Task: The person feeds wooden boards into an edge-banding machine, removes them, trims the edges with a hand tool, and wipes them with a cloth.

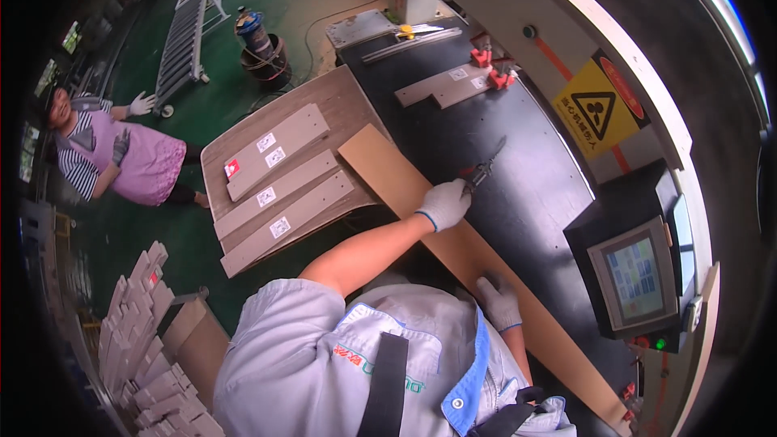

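A long brown board (pixel 388 170) lies diagonally along the near edge of the black machine table (pixel 526 194). My left hand (pixel 445 205), in a white knit glove, is closed around a small metal hand tool with a bit of red (pixel 481 173). The tool's exact kind is unclear; it points away over the black surface. Below that wrist passes the board. My right hand (pixel 499 301), also gloved, rests on the board's near side farther down. Its fingers lie on the surface, partly in shade, and do not visibly wrap around anything.
Several grey-brown panels with labels (pixel 279 154) lie on a wooden-topped stand to the left. Red clamps (pixel 502 74) sit by a notched panel (pixel 445 86) at the far end. A control screen (pixel 634 279) stands right. Stacked strips (pixel 133 332) and a co-worker (pixel 129 154) are left.
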A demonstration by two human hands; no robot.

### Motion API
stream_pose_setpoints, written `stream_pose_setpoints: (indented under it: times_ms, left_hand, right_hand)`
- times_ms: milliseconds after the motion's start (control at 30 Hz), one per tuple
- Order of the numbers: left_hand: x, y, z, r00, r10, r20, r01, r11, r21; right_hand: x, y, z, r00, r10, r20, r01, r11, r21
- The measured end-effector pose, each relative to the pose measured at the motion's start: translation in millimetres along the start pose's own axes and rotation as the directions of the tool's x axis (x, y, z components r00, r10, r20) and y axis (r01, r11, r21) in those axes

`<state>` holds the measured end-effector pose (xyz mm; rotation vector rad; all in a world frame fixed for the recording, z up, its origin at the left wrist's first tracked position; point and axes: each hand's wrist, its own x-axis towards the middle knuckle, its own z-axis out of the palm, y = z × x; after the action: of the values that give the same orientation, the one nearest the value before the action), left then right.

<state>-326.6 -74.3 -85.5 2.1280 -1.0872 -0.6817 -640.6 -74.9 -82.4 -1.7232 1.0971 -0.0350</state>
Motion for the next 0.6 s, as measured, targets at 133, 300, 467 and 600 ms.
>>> stream_pose_setpoints:
  times_ms: [133, 300, 467, 600]
  left_hand:
    - [-99.8, -1.3, -2.2, 0.988, 0.147, 0.052, -0.126, 0.949, -0.290]
    - [-164.7, -25.4, 2.6, 0.927, 0.242, 0.285, -0.151, 0.940, -0.306]
    - [-182.0, -90.8, -69.1, 0.999, 0.047, 0.014, -0.048, 0.996, 0.078]
    - [-217.8, -186.1, -123.6, 0.956, -0.111, -0.272, 0.185, 0.946, 0.266]
  right_hand:
    - [38.1, -21.5, 12.6, 0.999, -0.047, 0.013, 0.031, 0.823, 0.567]
    - [74.0, -55.5, 51.6, 0.984, 0.094, 0.149, -0.170, 0.290, 0.942]
    - [109.5, -74.0, 88.1, 0.991, 0.118, 0.062, -0.113, 0.498, 0.860]
    - [144.0, -61.0, 99.7, 0.988, 0.151, -0.004, -0.076, 0.518, 0.852]
